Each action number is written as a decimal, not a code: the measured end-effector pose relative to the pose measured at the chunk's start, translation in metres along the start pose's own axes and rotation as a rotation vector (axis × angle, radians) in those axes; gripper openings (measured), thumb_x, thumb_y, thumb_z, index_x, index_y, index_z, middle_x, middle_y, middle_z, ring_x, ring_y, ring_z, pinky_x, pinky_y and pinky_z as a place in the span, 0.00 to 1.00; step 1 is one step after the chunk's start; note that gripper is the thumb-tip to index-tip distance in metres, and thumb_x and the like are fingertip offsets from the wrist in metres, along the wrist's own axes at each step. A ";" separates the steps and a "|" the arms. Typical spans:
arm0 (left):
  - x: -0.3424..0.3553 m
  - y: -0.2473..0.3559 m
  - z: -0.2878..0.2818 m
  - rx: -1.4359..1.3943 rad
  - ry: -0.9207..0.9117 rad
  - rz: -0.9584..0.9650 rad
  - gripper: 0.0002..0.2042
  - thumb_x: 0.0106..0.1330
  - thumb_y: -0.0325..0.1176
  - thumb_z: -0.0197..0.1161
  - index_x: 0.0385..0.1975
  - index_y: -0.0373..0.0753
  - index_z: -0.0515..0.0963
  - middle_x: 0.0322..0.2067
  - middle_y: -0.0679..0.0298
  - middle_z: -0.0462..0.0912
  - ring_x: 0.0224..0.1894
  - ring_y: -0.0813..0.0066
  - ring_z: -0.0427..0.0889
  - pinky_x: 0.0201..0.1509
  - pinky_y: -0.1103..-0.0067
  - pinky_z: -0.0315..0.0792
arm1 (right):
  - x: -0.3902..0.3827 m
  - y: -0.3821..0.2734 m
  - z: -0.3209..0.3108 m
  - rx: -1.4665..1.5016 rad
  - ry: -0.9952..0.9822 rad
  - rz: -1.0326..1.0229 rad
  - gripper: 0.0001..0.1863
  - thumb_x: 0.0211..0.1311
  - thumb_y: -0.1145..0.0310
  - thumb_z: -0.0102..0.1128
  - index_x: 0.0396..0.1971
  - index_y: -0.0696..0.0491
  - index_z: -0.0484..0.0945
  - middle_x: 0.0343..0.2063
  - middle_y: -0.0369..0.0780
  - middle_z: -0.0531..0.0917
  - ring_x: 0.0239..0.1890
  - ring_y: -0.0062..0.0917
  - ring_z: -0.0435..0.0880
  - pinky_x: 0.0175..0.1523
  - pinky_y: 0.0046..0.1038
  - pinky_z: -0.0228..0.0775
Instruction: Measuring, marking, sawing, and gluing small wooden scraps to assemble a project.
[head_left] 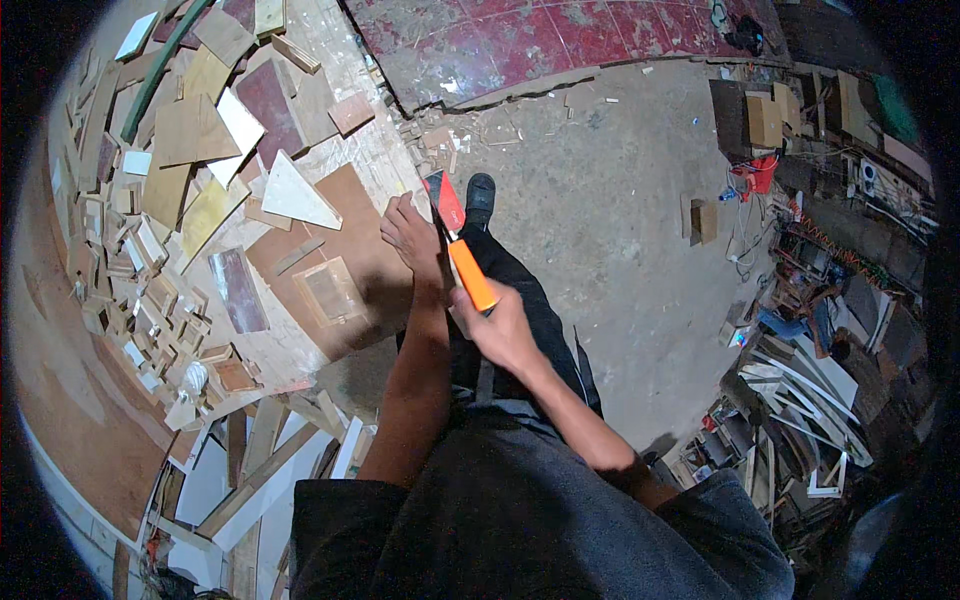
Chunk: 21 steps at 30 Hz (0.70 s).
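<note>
My right hand (487,322) grips the orange handle (474,275) of a hand tool with a flat red-and-dark head (446,205), which points forward along the edge of a pale work board (377,150). My left hand (410,233) is at that edge, just left of the tool's head, fingers curled; what is under its fingertips is unclear. A brown sheet (340,207) with a small square wooden piece (330,292) on it lies beside my left hand, along with a white triangular offcut (298,195).
Wood offcuts (195,130) cover the left surface, with longer strips (250,470) below. A dark shoe (480,195) stands on the concrete floor (610,180). A worn red panel (560,40) spans the top. Boxes (765,120), cables and piled scrap (800,390) line the right side.
</note>
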<state>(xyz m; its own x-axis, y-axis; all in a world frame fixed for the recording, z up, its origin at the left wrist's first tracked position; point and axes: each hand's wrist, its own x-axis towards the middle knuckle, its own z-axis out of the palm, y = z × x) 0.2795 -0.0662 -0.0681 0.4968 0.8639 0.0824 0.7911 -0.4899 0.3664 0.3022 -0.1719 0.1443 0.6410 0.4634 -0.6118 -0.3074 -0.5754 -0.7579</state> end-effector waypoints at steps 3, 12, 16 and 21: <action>-0.002 -0.005 -0.005 0.000 -0.011 0.002 0.17 0.64 0.29 0.58 0.54 0.44 0.72 0.53 0.62 0.72 0.53 0.58 0.69 0.54 0.65 0.63 | 0.003 -0.017 -0.011 0.021 -0.023 0.027 0.14 0.69 0.64 0.59 0.32 0.62 0.78 0.22 0.36 0.80 0.27 0.16 0.74 0.35 0.26 0.69; -0.003 0.001 -0.009 -0.031 0.004 0.027 0.20 0.61 0.23 0.57 0.54 0.42 0.71 0.53 0.60 0.71 0.53 0.57 0.69 0.54 0.64 0.62 | 0.010 -0.019 -0.030 -0.052 0.027 0.126 0.18 0.67 0.60 0.60 0.33 0.63 0.78 0.20 0.43 0.80 0.24 0.22 0.75 0.35 0.32 0.71; -0.001 0.003 -0.014 -0.020 -0.019 0.022 0.19 0.61 0.23 0.56 0.54 0.42 0.70 0.52 0.59 0.71 0.53 0.56 0.69 0.54 0.64 0.62 | 0.008 -0.010 -0.035 -0.033 0.033 0.169 0.19 0.68 0.58 0.60 0.38 0.63 0.80 0.21 0.40 0.81 0.25 0.20 0.76 0.35 0.31 0.71; 0.000 0.005 -0.014 -0.065 0.015 -0.008 0.18 0.64 0.25 0.56 0.54 0.42 0.70 0.52 0.60 0.71 0.52 0.56 0.69 0.54 0.63 0.62 | -0.005 -0.002 -0.018 0.020 0.072 -0.014 0.19 0.65 0.57 0.64 0.36 0.62 0.79 0.21 0.37 0.80 0.24 0.18 0.74 0.33 0.26 0.68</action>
<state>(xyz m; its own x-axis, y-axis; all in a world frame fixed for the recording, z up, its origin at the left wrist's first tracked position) 0.2782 -0.0667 -0.0535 0.4847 0.8697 0.0931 0.7698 -0.4746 0.4268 0.3122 -0.1857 0.1534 0.6943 0.4208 -0.5838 -0.3113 -0.5557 -0.7709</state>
